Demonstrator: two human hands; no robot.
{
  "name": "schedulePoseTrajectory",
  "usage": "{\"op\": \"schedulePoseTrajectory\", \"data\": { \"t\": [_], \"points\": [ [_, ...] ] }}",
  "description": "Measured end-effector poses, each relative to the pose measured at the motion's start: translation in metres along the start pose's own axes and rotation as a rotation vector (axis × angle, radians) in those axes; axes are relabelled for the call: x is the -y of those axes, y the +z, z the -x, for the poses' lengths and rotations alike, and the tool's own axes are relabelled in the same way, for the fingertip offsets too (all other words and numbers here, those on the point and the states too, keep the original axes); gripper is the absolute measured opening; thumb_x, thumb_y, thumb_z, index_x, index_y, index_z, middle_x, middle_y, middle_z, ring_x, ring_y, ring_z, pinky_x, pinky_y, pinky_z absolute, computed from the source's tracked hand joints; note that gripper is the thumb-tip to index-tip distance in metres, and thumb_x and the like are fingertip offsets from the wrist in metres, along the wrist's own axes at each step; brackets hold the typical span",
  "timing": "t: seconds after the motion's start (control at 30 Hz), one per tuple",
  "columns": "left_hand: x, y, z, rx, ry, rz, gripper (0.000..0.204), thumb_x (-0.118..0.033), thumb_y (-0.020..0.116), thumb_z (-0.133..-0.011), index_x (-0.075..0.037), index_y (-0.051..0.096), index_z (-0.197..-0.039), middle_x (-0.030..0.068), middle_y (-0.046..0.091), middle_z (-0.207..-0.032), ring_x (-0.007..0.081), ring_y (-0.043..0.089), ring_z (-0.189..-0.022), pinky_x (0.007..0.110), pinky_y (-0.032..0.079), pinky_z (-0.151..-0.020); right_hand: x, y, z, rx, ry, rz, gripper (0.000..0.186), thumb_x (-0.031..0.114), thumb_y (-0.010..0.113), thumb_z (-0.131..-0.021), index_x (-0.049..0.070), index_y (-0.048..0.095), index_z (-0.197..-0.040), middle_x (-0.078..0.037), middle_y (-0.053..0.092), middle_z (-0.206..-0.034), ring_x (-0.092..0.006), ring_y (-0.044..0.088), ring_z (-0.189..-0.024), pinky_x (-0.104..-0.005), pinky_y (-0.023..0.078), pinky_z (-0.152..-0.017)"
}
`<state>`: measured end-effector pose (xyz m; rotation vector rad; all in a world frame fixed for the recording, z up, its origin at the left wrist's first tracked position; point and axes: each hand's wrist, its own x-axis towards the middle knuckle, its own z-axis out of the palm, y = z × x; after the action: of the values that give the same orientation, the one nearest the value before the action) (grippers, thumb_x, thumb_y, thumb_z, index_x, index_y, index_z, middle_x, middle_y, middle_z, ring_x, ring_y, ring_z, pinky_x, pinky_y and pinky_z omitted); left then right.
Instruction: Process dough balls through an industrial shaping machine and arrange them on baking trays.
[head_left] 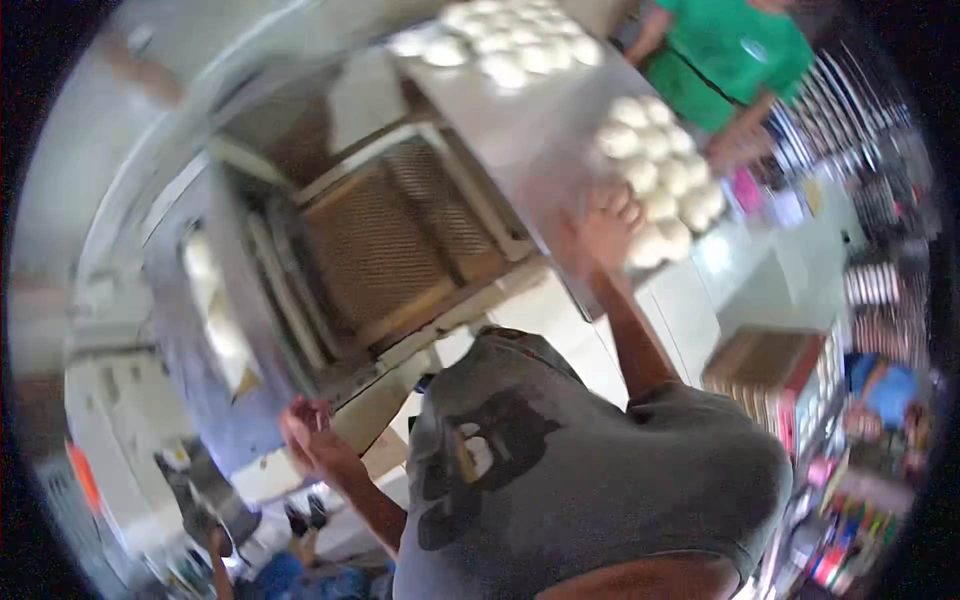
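My right hand (604, 225) reaches over the metal tabletop (535, 150), right beside a cluster of round white dough balls (655, 170). Its fingers look bent and a little apart, with nothing visible in them, though they are blurred. Well to the left, my left hand (312, 432) is at the near edge of a machine with a wooden-framed, ribbed brown bed (385, 235). Motion smears its fingers, so whether it grips anything is unclear. A second group of dough balls (520, 40) sits at the far end of the tabletop.
A person in a green shirt (730, 60) stands across the table at the far right. Stacked trays (765, 370) are low on the right. Pale dough pieces (215, 300) lie on a surface left of the machine. Other people show near the lower left and right rims.
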<state>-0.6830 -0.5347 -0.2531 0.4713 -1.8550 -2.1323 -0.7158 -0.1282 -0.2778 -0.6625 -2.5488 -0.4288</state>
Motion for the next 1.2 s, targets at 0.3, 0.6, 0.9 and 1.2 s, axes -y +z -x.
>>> {"op": "schedulePoseTrajectory", "data": {
  "t": [0.3,0.6,0.9,1.2],
  "points": [
    [0.014,0.098,0.025,0.473,-0.243,-0.020,0.029,-0.020,0.059,-0.088,0.000,0.057,-0.110,0.0115,0.062,-0.095,0.0166,0.056,-0.080,0.029,0.046,-0.075,-0.046,-0.016,-0.006,0.646,0.219,-0.466,0.046,0.036,0.060,-0.088,0.010,0.050,-0.125,-0.017,0.054,-0.118,-0.0297,0.060,-0.092,-0.0354,0.052,-0.071],
    [-0.046,0.036,-0.006,0.037,0.352,-0.342,0.045,-0.009,0.072,-0.075,-0.010,0.047,-0.112,0.0115,0.050,-0.113,0.0238,0.051,-0.101,0.037,0.048,-0.084,0.200,-0.129,-0.075,0.775,-0.080,-2.102,0.033,0.010,0.072,-0.078,0.012,0.064,-0.109,0.000,0.050,-0.080,-0.0088,0.047,-0.065,-0.0264,0.047,-0.059],
    [-0.029,-0.016,-0.085,0.144,0.302,-0.220,0.061,-0.041,0.046,-0.092,-0.006,0.034,-0.141,0.0166,0.044,-0.137,0.0284,0.042,-0.125,0.043,0.031,-0.106,0.312,-0.054,-0.070,0.315,-0.541,-1.751,0.021,0.022,0.065,-0.081,0.007,0.067,-0.096,-0.010,0.067,-0.089,-0.0243,0.063,-0.075,-0.0351,0.050,-0.069],
    [0.025,0.039,0.011,0.381,0.047,-0.016,0.049,-0.044,0.045,-0.096,-0.002,0.057,-0.118,0.0107,0.063,-0.088,0.0192,0.058,-0.079,0.033,0.046,-0.075,-0.124,0.050,0.012,0.221,0.425,0.248,0.058,0.054,0.058,-0.080,0.009,0.053,-0.117,-0.018,0.058,-0.111,-0.0303,0.057,-0.092,-0.0402,0.045,-0.078]
  ]
}}
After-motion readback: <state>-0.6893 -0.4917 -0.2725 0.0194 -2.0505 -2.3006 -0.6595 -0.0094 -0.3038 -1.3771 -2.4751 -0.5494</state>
